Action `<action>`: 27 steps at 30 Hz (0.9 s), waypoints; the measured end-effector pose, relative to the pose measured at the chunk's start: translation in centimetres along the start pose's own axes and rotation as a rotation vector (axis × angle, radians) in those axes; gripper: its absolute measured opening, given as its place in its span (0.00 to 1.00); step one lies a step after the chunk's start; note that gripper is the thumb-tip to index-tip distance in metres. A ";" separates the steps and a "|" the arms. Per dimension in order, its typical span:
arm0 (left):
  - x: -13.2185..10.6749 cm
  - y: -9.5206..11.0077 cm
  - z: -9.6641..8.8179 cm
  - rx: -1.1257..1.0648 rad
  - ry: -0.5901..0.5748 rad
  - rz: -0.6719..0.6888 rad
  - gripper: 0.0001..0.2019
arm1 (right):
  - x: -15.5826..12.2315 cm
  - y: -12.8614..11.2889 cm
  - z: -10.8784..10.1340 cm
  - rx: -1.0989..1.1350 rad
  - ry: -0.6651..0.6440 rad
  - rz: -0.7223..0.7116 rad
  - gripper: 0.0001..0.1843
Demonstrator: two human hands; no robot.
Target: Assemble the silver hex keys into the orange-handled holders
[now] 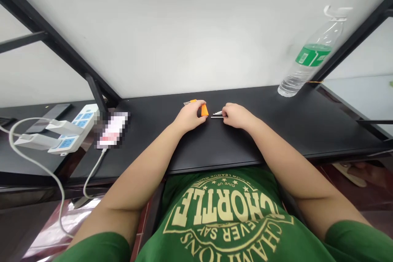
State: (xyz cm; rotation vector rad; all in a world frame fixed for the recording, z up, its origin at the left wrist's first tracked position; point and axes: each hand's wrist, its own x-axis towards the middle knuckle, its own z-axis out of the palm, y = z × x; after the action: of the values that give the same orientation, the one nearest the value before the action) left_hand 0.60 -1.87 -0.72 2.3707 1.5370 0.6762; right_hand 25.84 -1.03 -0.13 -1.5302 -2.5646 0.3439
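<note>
My left hand (190, 116) is closed in a pinch on an orange plastic piece (204, 110), holding it upright above the black desk. Just behind that hand, another bit of orange (193, 100) shows, with thin silver prongs (187, 103) pointing left; the fingers partly hide it. To the right, my right hand (236, 115) has its fingers closed around several thin silver rods (217, 117), which look like hex keys. Their free ends point left toward the orange piece, with a small gap between. The rods' other ends are hidden in my right hand.
A phone (113, 130) on a charging cable lies at the desk's left, beside a white power strip (75, 129) with plugs. A tall water bottle (307, 59) with a green label stands at the back right. Black metal frames flank the desk (307, 127); a wall closes the back.
</note>
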 end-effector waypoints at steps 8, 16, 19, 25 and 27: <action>-0.1 0.3 -0.2 -0.032 0.028 -0.021 0.28 | -0.3 0.2 -0.5 0.161 0.148 -0.118 0.06; 0.1 -0.3 -0.1 -0.151 0.088 0.038 0.26 | -0.5 0.5 -1.1 0.311 0.237 -0.207 0.07; 0.0 -0.2 -0.2 -0.161 0.095 0.045 0.26 | -0.6 0.5 -1.2 0.325 0.242 -0.213 0.07; 0.0 -0.3 -0.2 -0.177 0.120 0.082 0.24 | -0.7 1.0 -1.4 0.308 0.254 -0.248 0.08; 0.0 -0.3 -0.2 -0.172 0.120 0.084 0.25 | -0.7 1.0 -1.4 0.278 0.254 -0.272 0.09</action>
State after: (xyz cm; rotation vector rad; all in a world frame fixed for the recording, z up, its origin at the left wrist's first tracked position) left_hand 0.21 -1.74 -0.66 2.3136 1.3686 0.9450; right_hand 27.32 -1.05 0.94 -1.0426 -2.3654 0.4212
